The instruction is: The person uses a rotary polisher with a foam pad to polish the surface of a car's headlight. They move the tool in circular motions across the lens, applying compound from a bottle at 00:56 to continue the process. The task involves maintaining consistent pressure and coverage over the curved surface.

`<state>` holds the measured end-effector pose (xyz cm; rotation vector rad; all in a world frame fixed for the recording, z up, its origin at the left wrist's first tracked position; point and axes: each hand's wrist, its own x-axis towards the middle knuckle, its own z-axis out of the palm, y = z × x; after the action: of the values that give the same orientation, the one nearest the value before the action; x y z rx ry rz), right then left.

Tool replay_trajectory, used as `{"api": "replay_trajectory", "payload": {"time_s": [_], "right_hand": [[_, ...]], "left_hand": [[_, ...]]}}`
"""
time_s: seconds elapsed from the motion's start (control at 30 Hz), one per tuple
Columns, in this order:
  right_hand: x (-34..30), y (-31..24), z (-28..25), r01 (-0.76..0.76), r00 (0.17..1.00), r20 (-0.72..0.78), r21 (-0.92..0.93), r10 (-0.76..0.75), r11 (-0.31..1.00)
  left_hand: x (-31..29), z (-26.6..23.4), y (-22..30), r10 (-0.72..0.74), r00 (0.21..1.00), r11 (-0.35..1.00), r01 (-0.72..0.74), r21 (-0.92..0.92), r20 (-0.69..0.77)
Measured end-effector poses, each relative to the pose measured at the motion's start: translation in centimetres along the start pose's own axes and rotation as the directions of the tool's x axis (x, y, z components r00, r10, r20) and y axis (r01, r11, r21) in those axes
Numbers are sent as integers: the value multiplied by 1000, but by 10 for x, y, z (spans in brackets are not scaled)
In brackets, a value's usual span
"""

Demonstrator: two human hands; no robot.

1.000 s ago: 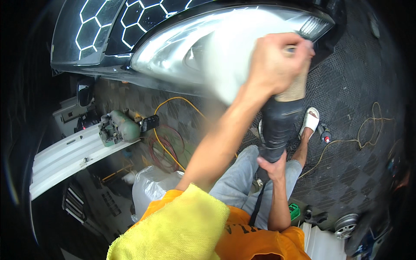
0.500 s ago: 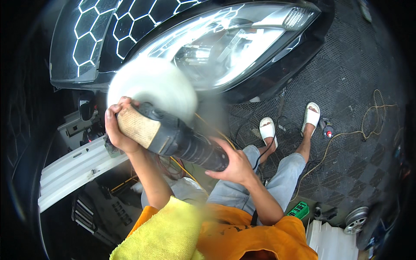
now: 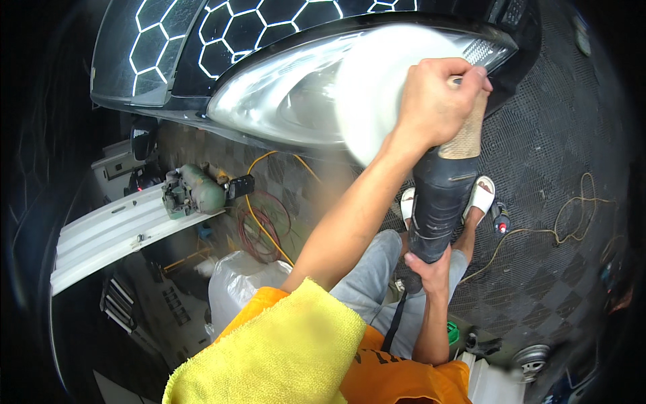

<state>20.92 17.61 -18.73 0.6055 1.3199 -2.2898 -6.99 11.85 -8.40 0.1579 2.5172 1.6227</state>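
Swung back rightward since half a second ago, the white polishing pad [image 3: 377, 87] now presses the right half of the headlight lens [image 3: 289, 101]. The polisher [image 3: 437, 202] runs lengthwise from the pad down toward the person. Left hand [image 3: 437, 101] is clenched around its wrapped front grip (nearest the lens); right hand [image 3: 431, 259] clasps the tail. A yellow cloth [image 3: 276, 350] drapes the shoulder; cables [image 3: 269, 222] litter the floor [image 3: 552, 202].

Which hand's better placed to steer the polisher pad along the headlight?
Likely the left hand: it grips the polisher's front handle right behind the white pad, which sits on the headlight. The right hand holds the rear end, farther away.
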Motion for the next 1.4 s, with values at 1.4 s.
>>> {"api": "replay_trajectory", "payload": {"time_s": [1.4], "right_hand": [[35,-293,62,-310,573,439,-665,692,679]], "left_hand": [[-61,-208,91,-498,523,861,208,-463,-692]]}}
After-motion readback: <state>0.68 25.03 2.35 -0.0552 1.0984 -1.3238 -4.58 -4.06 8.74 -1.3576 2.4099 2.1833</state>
